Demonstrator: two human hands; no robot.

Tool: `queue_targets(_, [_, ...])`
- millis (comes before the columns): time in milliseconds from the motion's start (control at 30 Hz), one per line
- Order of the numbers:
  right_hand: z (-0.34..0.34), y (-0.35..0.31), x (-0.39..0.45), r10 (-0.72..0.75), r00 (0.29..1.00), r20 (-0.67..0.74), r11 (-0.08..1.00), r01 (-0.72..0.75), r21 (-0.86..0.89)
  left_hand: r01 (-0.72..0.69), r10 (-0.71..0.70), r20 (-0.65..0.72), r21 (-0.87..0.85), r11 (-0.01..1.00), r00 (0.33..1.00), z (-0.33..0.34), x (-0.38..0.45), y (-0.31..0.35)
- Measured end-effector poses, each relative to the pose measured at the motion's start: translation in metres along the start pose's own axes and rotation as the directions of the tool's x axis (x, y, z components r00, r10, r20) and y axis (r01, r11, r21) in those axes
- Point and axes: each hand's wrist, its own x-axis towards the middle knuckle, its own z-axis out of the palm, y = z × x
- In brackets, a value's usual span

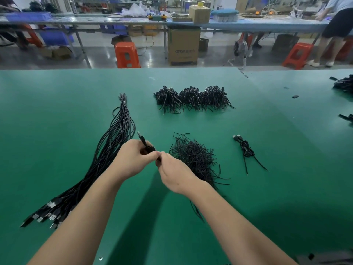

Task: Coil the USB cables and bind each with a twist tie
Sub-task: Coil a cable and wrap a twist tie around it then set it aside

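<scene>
Bright overhead light, soft shadows under arms, wide-angle edge bending

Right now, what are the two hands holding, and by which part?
The left hand grips a coiled black USB cable around its coil, plug sticking up. The right hand pinches something thin at the coil, probably a twist tie; it is mostly hidden.

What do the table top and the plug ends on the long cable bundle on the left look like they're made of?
Table top: looks like a matte green rubber or vinyl mat, smooth, with only soft glare. Plug ends of the long cable bundle: bright silvery shells, probably metal, on black housings that look like moulded plastic.
</scene>
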Motion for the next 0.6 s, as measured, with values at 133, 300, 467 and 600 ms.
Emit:
queue_targets(133, [0.003,-0.002,0.004,0.054,0.996,0.073,0.954,-0.073,0.291,0.036,-0.036,0.023,-0.033,0.999,0.999,0.001,0.002,0.0])
queue_targets(300, [-0.001,0.003,0.006,0.059,0.982,0.181,0.762,-0.161,0.627,0.038,-0.033,0.047,-0.103,0.994,0.998,0.002,0.003,0.002])
queue_targets(467, [0.0,0.008,0.006,0.042,0.979,0.198,0.686,-0.172,0.707,0.065,-0.05,0.104,-0.154,0.986,0.993,0.002,0.006,0.003])
queue_targets(600, [-0.005,0.01,0.009,0.105,0.971,0.213,0.797,-0.21,0.567,0.092,-0.082,0.094,-0.114,0.989,0.992,0.009,0.009,0.005])
